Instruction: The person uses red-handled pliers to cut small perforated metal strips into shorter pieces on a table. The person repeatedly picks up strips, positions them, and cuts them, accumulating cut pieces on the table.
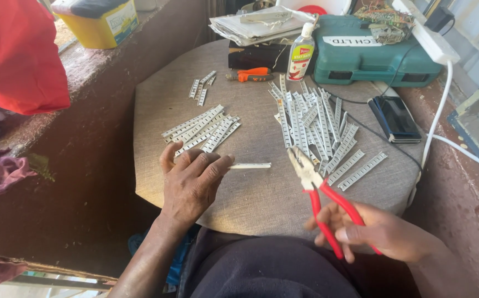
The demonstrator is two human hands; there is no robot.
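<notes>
My left hand (191,182) lies palm down on the grey board (261,198), its fingertips pinning one end of a single white strip (250,165). My right hand (380,232) grips the red handles of a pair of pliers (317,190), whose metal jaws sit open just right of that strip. A large heap of white perforated strips (314,124) lies beyond the pliers. A smaller, neater row of strips (202,129) lies above my left hand, and a few short pieces (202,87) rest farther back.
At the back stand a green tool case (372,52), a clear bottle (301,54), an orange-handled tool (251,74) and stacked papers (256,25). A phone (395,118) lies at right by a white cable (435,121). A yellow tub (99,22) sits on the left ledge.
</notes>
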